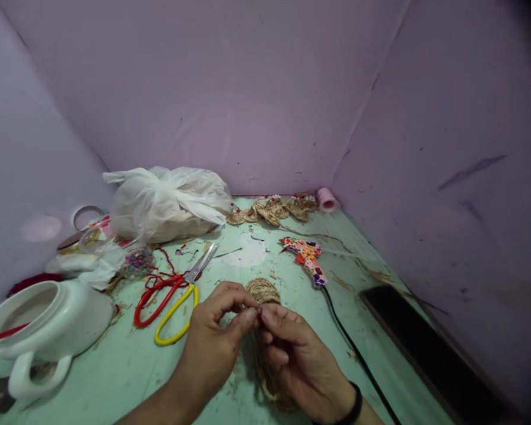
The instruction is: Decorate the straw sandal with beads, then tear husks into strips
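Observation:
My left hand [215, 342] and my right hand [298, 360] meet over a woven jute piece [262, 290] lying on the pale green table [128, 372]. Both hands pinch with thumb and forefinger at one tiny dark bead-like thing between the fingertips [259, 310]; it is too small to name. The jute piece runs under both hands, and its lower end [278, 398] shows below my right palm. A dark band sits on my right wrist. Red and yellow handled scissors [177, 298] lie just left of my left hand.
A white jug [48, 330] stands at the left, a white plastic bag [168, 200] behind it. A decorated glue gun [310, 260] with a black cord [358, 354] lies right of centre. Finished jute pieces [272, 209] and a pink spool [326, 200] sit at the back. A dark tray [425, 348] lines the right edge.

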`<state>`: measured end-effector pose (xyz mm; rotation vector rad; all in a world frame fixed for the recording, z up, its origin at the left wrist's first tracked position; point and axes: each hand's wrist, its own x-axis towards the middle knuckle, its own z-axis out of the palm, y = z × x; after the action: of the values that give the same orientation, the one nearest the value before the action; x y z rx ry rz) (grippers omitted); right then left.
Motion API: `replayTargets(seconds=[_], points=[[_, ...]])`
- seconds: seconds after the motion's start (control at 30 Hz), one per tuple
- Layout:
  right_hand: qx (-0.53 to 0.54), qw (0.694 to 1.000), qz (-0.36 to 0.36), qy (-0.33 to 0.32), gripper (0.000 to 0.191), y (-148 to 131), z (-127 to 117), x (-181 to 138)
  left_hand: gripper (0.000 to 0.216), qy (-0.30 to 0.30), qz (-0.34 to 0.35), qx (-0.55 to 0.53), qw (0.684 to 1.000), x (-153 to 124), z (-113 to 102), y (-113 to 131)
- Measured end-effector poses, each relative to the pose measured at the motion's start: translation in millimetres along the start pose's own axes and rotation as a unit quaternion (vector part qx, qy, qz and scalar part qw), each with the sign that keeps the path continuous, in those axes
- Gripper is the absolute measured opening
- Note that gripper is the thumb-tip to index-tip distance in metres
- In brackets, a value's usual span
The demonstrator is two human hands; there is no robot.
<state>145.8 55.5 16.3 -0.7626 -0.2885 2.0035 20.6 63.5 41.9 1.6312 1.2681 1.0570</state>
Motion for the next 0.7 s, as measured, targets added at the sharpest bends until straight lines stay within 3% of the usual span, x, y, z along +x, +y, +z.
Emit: replayTargets(seconds=[0.07,0.13,0.2,0.27,0.37,0.57,0.7], points=[[0.0,1.0,-0.007,0.01,0.021,-2.6,0.7,-0.8,0.011,-0.014,0.025,0.069,0.997,2.2,-10.2,0.8],[0.013,1.0,-0.004,0.019,0.021,-4.9,1.5,-2.3,0.016,-0.018,0.03,0.204,0.978,6.4,-29.2,-2.3],[0.027,0.999,0.005,0.021,0.021,-6.4,2.2,-3.7,0.025,-0.009,-0.014,0.385,0.923,10.4,-53.0,-11.0],[0.031,0.999,0.015,0.02,0.022,-6.9,2.3,-4.5,0.029,-0.037,-0.088,0.519,0.85,11.6,-73.8,-24.0],[0.023,0.999,0.014,0.025,0.023,-5.9,2.0,-4.3,0.034,-0.082,-0.127,0.583,0.798,7.8,-87.2,-44.6],[-0.003,0.999,-0.003,0.034,0.023,-3.8,1.2,-3.4,0.059,-0.055,-0.167,0.54,0.823,6.6,-79.3,-54.8],[-0.011,0.999,-0.004,0.031,0.026,-3.9,0.9,-2.8,0.064,0.012,-0.234,0.466,0.853,9.8,-85.4,-47.4]])
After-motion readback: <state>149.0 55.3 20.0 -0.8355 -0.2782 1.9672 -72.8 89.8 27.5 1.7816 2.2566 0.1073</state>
